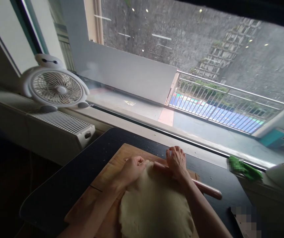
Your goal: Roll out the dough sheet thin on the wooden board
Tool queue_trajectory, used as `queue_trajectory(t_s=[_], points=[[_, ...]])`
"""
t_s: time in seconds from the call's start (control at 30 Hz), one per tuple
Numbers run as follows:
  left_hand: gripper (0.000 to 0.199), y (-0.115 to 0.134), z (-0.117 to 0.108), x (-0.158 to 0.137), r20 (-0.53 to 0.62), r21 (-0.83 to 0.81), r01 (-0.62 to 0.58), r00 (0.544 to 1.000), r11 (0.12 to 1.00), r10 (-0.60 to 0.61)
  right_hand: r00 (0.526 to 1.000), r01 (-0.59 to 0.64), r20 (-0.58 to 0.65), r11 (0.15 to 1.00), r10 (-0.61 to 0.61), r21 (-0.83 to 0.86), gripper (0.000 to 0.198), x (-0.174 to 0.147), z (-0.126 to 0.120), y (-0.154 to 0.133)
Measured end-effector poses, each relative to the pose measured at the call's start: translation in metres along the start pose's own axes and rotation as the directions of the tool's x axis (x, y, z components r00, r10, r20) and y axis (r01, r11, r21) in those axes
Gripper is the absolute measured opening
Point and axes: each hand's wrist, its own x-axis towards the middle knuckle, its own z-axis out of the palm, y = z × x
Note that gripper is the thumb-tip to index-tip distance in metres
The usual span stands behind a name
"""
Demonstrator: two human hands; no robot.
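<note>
A floor marking [129,102] outside was too blurred to read. The left hand [133,168] pinched the far edge of the dough sheet [154,208] on the wooden board [112,165]; the right hand [177,162] lay over the rolling pin [209,189], its grip's closure impossible to tell.

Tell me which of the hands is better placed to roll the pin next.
Right, probably: the right hand lies over the pin, while the left hand is off it, fingers curled at the far edge of the dough.
</note>
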Motion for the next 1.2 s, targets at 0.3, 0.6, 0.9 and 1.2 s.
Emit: queue_trajectory(t_s=[0.3,0.6,0.9,1.2], points=[[0.028,-0.007,0.001,0.001,0.064,-0.096,0.045,0.997,0.994,-0.039,0.967,0.247,-0.057,0.968,-0.249,-0.035,0.040,-0.038,0.010,0.000],[0.030,-0.006,0.003,0.002,0.012,-0.082,0.040,0.999,0.996,-0.039,0.972,0.235,0.009,0.972,-0.235,-0.018,0.043,-0.037,0.014,-0.012],[0.027,-0.012,0.005,0.002,-0.019,-0.066,-0.011,1.000,0.998,0.010,0.990,0.062,0.125,0.998,-0.061,0.001,0.050,-0.019,0.015,-0.016],[0.027,-0.004,0.002,0.001,-0.005,-0.064,0.008,1.000,0.998,-0.009,0.990,-0.044,0.134,0.998,0.050,-0.046,0.048,0.006,0.018,-0.010]])
